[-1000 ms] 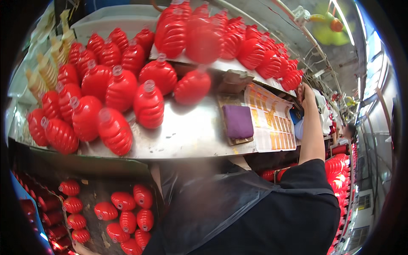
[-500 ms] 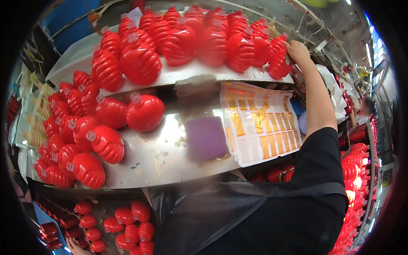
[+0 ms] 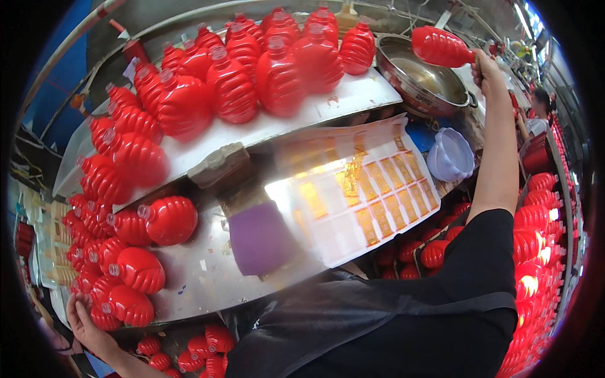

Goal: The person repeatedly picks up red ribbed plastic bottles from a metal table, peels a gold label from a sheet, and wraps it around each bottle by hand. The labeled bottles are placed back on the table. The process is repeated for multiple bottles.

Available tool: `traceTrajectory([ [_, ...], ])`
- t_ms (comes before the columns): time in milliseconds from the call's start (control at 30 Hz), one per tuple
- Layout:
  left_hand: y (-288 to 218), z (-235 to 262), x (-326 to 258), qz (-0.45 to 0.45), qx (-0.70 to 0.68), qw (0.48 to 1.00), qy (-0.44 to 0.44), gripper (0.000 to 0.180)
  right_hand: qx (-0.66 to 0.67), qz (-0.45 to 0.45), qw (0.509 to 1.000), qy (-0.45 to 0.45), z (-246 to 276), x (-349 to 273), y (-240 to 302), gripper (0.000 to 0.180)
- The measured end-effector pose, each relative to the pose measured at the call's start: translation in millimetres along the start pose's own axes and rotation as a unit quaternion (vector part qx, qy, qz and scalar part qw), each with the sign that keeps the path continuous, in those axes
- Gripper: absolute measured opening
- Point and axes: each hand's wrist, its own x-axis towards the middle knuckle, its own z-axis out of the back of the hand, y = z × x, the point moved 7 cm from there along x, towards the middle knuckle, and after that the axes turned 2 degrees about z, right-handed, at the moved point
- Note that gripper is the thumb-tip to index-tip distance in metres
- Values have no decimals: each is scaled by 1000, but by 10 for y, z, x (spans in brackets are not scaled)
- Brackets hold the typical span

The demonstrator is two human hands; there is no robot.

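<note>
My right hand (image 3: 488,74) is raised at the far right, its fingers closed round the neck end of a ribbed red bottle (image 3: 440,46). That bottle lies sideways over the rim of a wide metal basin (image 3: 403,88), which holds some liquid. At the lower left, my left hand (image 3: 89,324) has its fingers apart beside a cluster of red bottles lying on the metal table; the nearest is a red bottle (image 3: 129,305). Whether its fingertips touch one is unclear. More upright red bottles, such as a red bottle (image 3: 232,88), crowd the white shelf (image 3: 277,129).
A sheet of gold labels (image 3: 372,195) spreads over the metal table (image 3: 201,277), next to a purple pad (image 3: 255,239). A pale lilac bucket (image 3: 450,154) stands right of the sheet. Red bottles fill racks at the right, and another person (image 3: 537,116) is beyond.
My right hand has gone from the shelf's right end to over the basin, with a bottle in its grip. The left hand has risen to the bottles at the left. The view has shifted.
</note>
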Motion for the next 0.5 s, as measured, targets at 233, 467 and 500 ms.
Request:
traceTrajectory([
  [233, -499, -1573, -252, -43, -76, 985, 149, 19, -4, -59, 996, -63, -494, 650, -1260, 24],
  [467, -456, -2079, -630, 2, -49, 974, 219, 16, -409, 64, 910, 5, -565, 1144, -1425, 47],
  [500, -408, -2120, -657, -6, -34, 974, 225, 16, -373, 47, 925, 49, -566, 1144, -1460, 47],
])
